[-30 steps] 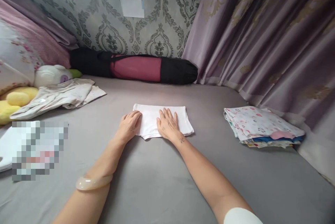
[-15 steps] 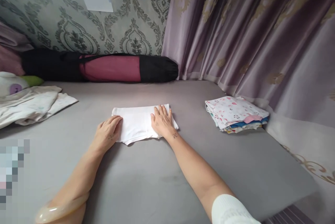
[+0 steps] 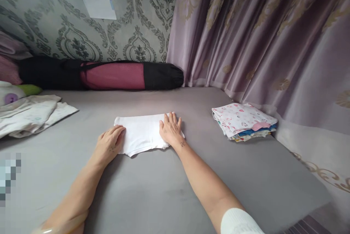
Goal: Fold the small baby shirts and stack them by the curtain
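Observation:
A small white garment (image 3: 143,132), folded into a wide flat shape, lies on the grey bed sheet (image 3: 142,197) in the middle of the head view. Whether it is a top or shorts I cannot tell. At its left edge, my left hand (image 3: 111,141) is closed, fingers together and curled over the cloth, partly hiding that edge. My right hand (image 3: 171,130) rests flat on the garment's right end, with its fingers spread and pointing away from me.
To the right sits a stack of folded printed cloths (image 3: 244,121). Crumpled pale clothes (image 3: 32,115) and a plush toy (image 3: 11,93) lie at the left. A long black and maroon bag (image 3: 113,76) runs along the wall. Purple curtains (image 3: 218,26) hang behind the right side.
The view has tilted slightly, so everything sits a little lower in the picture. Both hands keep nearly the same places on the white garment.

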A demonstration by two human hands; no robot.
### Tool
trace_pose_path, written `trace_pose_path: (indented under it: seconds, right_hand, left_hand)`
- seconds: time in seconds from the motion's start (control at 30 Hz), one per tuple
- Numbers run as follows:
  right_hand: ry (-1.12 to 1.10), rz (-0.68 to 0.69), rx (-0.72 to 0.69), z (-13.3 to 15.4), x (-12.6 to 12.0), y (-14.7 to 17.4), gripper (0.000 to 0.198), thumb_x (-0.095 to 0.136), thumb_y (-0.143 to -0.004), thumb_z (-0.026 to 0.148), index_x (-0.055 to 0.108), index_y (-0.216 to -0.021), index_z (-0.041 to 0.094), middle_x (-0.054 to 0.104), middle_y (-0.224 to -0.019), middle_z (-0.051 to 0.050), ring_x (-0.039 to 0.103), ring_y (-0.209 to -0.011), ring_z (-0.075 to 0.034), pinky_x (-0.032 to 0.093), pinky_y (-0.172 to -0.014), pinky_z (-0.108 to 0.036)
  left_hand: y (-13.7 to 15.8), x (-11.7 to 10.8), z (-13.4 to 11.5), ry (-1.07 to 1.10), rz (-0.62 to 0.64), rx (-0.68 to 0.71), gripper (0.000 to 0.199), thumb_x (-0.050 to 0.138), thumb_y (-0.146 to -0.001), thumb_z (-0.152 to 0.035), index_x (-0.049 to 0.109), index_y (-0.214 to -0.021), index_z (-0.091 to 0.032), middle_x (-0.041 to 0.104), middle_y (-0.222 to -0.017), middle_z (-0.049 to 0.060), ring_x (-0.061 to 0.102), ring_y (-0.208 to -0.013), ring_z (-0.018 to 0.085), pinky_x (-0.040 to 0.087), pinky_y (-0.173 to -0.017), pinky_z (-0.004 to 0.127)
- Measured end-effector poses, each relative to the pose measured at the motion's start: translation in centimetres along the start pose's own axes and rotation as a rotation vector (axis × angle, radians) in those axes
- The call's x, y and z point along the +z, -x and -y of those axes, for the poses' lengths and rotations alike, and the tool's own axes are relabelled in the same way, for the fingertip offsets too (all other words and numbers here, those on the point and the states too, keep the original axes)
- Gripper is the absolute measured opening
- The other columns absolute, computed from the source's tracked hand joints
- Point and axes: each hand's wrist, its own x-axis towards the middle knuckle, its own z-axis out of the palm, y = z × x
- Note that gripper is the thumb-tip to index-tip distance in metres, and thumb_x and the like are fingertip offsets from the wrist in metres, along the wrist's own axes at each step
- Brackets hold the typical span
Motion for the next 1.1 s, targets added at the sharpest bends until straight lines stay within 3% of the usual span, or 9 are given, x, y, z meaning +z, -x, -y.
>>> trace_pose_path:
  seconds: [0.13,0.4,0.53,0.67,0.83,0.97,1.1]
  right_hand:
    - [0.01,-0.004,0.079,-0.7,0.1,-0.4,0.06,0.024,-0.101,0.04,0.032,-0.151,0.006,0.022,-0.16,-0.019,0.014,-0.149,-0.03,0.007,-0.118,-0.056]
    - [0.021,0.025,0.095,-1.0,0.6,-0.7,0.062,0.024,-0.101,0.041,0.032,-0.15,0.004,0.02,-0.16,-0.02,0.019,-0.148,-0.031,0.013,-0.117,-0.051]
    - [0.03,-0.023,0.093,-0.9,0.6,-0.7,0.06,0.03,-0.1,0.039,0.038,-0.147,0.004,0.026,-0.158,-0.021,0.026,-0.144,-0.032,0.019,-0.115,-0.047]
    - [-0.02,-0.063,0.107,-1.3,-0.4,-1.1,0.047,0.037,-0.097,0.03,0.05,-0.138,0.011,0.045,-0.149,-0.017,0.044,-0.134,-0.026,0.032,-0.108,-0.037]
    - [-0.164,0.018,0.263,-3.9,-2.8,-2.3,0.038,0.038,-0.096,0.027,0.062,-0.124,0.019,0.066,-0.125,-0.01,0.06,-0.116,-0.02,0.044,-0.089,-0.025]
    - [-0.17,0.083,0.331,-6.1,-4.0,-2.4,0.034,0.043,-0.094,0.031,0.072,-0.105,0.016,0.072,-0.112,-0.015,0.066,-0.107,-0.024,0.046,-0.079,-0.026]
    - [-0.179,0.113,0.348,-6.4,-4.1,-2.0,0.033,0.051,-0.09,0.033,0.072,-0.106,0.013,0.07,-0.115,-0.019,0.066,-0.11,-0.027,0.047,-0.081,-0.028]
  left_hand:
    - [0.0,0.0,0.1,0.004,-0.013,0.017,0.036,0.031,-0.094,-0.035,0.062,-0.11,-0.025,0.065,-0.125,0.01,0.06,-0.116,0.027,0.046,-0.094,0.041]
    - [-0.3,-0.3,0.3,0.031,-0.066,0.002,0.035,0.033,-0.091,-0.034,0.061,-0.109,-0.022,0.064,-0.123,0.012,0.062,-0.11,0.027,0.048,-0.094,0.04]
    - [-0.6,-0.3,0.8,0.0,-0.128,-0.126,0.04,0.035,-0.09,-0.039,0.061,-0.112,-0.019,0.065,-0.119,0.015,0.063,-0.105,0.028,0.05,-0.09,0.039]
    - [-0.7,-0.3,1.3,-0.048,-0.182,-0.323,0.042,0.037,-0.089,-0.044,0.066,-0.106,-0.019,0.068,-0.096,0.013,0.064,-0.092,0.028,0.051,-0.084,0.039]
    - [-1.2,-1.1,1.1,-0.044,-0.031,-0.536,0.045,0.04,-0.086,-0.048,0.073,-0.094,-0.017,0.068,-0.09,0.015,0.064,-0.093,0.03,0.049,-0.083,0.037]
    - [-2.1,-1.8,0.7,-0.029,0.084,-0.64,0.046,0.043,-0.084,-0.049,0.074,-0.094,-0.017,0.07,-0.096,0.017,0.064,-0.097,0.034,0.048,-0.08,0.038]
    - [-3.1,-2.4,0.7,-0.015,0.178,-0.712,0.042,0.049,-0.08,-0.051,0.075,-0.086,-0.019,0.072,-0.094,0.017,0.065,-0.093,0.038,0.048,-0.073,0.04]
